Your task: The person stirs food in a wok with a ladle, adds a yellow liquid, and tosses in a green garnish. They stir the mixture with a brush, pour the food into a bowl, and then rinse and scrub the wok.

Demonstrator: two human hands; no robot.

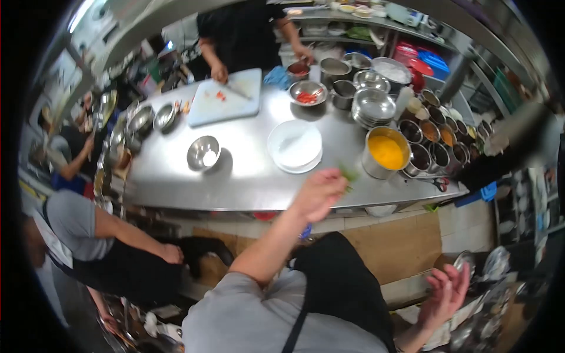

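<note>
Pinches a blurred green leafy sprig [348, 175] in the left hand [319, 193] near a cylindrical steel pot [376, 169] of orange-yellow liquid [386, 152]; holds the right hand [445, 292] loosely uncurled.

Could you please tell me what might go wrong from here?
The green leaves stick out past the fingers of the left hand, so bits might drop onto the counter. The open pot of yellow-orange liquid stands near that hand, so a careless swing could perhaps knock it and spill some.
</note>
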